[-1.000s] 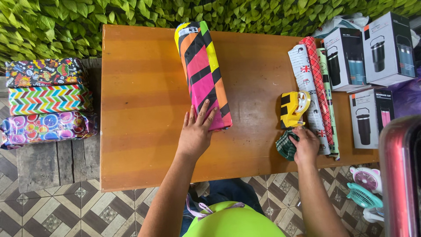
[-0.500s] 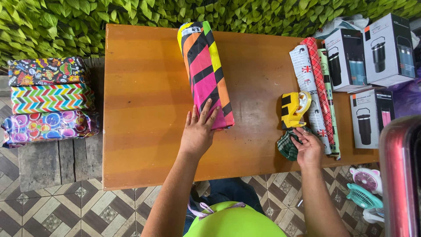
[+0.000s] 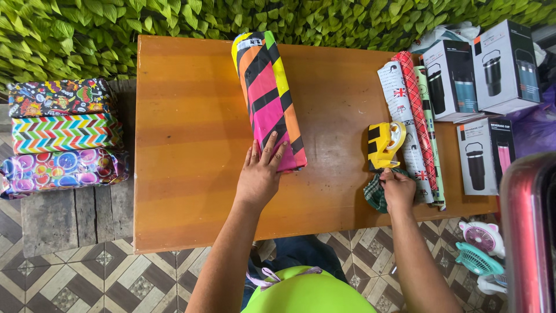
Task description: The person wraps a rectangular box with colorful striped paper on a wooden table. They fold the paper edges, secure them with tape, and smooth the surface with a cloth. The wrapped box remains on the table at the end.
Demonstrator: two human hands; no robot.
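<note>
A long box wrapped in pink, orange, yellow and black striped paper [image 3: 267,93] lies lengthwise on the wooden table [image 3: 185,145]. My left hand [image 3: 259,174] rests flat on its near end, fingers spread. My right hand [image 3: 397,190] sits at the right, fingers curled on a green checked cloth [image 3: 373,192], just below a yellow tape dispenser [image 3: 383,144]. Whether the fingers also touch the dispenser is unclear.
Rolls of wrapping paper [image 3: 414,116] lie right of the dispenser. Boxed tumblers [image 3: 480,69] stand at the far right. Three wrapped parcels [image 3: 61,136] are stacked on a bench to the left. A leafy wall runs behind the table; small fans [image 3: 480,243] lie on the tiled floor.
My right hand opened slightly over the cloth, then closed on it again, shifting a little up toward the dispenser. The left hand has stayed on the wrapped box.
</note>
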